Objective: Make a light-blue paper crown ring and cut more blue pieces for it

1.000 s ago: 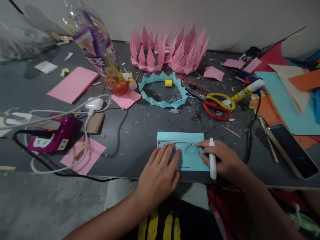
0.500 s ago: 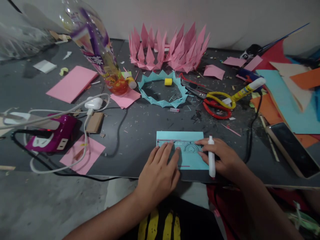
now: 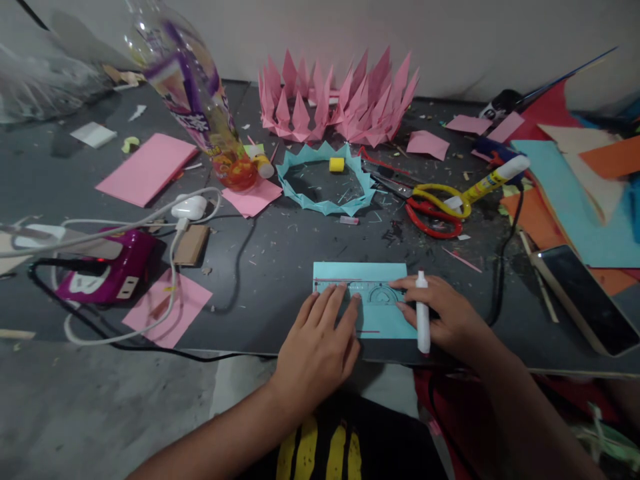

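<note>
A light blue sheet of paper [image 3: 390, 323] lies at the table's front edge with a dark pink line drawn on its lower part. Across its upper half sits a clear ruler [image 3: 383, 295] with a protractor-like arc. My left hand [image 3: 317, 333] rests with fingers spread over the ruler's left part and the paper. My right hand [image 3: 453, 317] holds a white marker [image 3: 423, 320], roughly upright in view, between its fingers. Fingertips of that hand also touch the right end of the ruler.
Behind stand a blue paper ring [image 3: 325, 200], pink folded-paper crowns [image 3: 350, 120], and scissors [image 3: 435, 210]. On the left are a tilted plastic bottle [image 3: 200, 113], a purple power strip [image 3: 110, 273] and cables. A phone [image 3: 585, 300] lies at the right edge beside coloured paper.
</note>
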A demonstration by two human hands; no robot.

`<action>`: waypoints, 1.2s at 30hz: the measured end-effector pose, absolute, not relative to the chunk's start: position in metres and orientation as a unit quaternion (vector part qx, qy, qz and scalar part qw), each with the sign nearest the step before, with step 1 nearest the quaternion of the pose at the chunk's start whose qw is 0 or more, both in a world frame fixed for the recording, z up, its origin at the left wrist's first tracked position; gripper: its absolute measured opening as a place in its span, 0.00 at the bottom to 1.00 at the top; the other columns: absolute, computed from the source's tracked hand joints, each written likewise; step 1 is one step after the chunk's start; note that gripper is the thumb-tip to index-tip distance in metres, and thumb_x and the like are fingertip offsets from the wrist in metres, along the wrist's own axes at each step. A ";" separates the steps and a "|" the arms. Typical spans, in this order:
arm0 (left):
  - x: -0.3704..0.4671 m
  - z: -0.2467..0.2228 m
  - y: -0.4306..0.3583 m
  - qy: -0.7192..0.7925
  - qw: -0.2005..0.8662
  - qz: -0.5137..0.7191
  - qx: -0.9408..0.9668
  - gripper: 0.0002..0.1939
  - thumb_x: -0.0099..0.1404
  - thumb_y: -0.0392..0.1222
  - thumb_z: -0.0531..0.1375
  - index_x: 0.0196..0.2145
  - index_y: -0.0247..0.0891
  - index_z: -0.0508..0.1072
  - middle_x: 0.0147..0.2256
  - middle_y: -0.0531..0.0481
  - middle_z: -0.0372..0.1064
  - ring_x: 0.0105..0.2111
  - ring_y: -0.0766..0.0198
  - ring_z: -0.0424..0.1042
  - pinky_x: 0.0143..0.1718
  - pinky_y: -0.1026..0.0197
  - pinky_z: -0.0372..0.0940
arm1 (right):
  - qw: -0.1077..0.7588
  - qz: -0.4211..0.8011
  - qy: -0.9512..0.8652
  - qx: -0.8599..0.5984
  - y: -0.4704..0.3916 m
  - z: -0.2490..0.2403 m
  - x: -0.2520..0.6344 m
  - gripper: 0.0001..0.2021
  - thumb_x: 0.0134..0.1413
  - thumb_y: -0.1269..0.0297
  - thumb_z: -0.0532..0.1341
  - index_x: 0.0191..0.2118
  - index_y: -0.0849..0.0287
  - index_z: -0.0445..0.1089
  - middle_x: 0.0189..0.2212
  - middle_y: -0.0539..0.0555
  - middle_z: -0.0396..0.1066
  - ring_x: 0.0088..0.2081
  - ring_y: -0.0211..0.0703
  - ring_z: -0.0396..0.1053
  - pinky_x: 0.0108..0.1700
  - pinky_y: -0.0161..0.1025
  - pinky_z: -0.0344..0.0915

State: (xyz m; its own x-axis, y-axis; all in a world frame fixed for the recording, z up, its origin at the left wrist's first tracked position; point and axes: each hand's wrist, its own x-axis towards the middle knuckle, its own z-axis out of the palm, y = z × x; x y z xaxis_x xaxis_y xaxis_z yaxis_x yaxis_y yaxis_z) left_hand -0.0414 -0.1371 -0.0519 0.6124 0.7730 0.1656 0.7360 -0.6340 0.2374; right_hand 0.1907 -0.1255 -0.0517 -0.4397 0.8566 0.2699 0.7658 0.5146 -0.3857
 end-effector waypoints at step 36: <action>-0.041 -0.058 -0.140 0.399 0.021 0.104 0.911 0.40 0.63 0.67 0.41 0.58 0.29 0.58 0.57 0.35 0.59 0.57 0.50 0.58 0.56 0.51 0.55 | 0.286 0.150 -0.763 -0.559 -0.125 -0.040 0.182 0.09 0.57 0.67 0.53 0.43 0.55 0.66 0.36 0.54 0.75 0.38 0.44 0.73 0.40 0.42 0.68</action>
